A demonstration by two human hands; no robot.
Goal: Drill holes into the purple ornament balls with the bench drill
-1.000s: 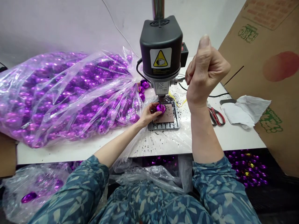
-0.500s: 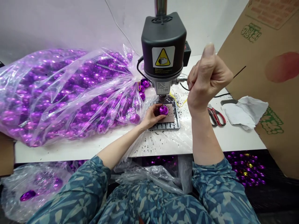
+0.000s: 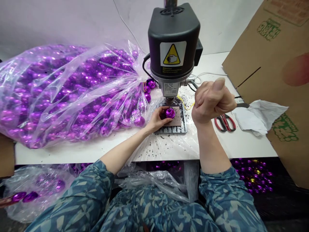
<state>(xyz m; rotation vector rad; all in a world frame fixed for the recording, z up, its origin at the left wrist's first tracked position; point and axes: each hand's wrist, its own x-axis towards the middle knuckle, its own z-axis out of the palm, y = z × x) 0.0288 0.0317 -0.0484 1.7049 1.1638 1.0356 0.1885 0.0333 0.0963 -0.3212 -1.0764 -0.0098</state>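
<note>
A shiny purple ball (image 3: 170,112) with a dark spot on top rests on a brown board (image 3: 177,120), directly below a black bench drill press (image 3: 173,42). From the left, my left hand (image 3: 159,119) holds the ball between thumb and fingers. The board lies on the machine's slotted metal base (image 3: 169,130), sprinkled with dark shavings. At the right of the drill head, my right hand (image 3: 212,100) is closed in a fist around the feed lever (image 3: 193,84), whose grip is hidden by the fingers.
A large clear bag of purple balls (image 3: 72,96) fills the table's left side. Scissors (image 3: 225,123) and crumpled white paper (image 3: 256,117) lie right, beside a tall cardboard box (image 3: 272,74). Another person's hand (image 3: 6,202) reaches in at lower left by purple balls.
My right hand has come down with the lever. My left hand and the ball have shifted slightly right on the board. Another person's hand has appeared at lower left.
</note>
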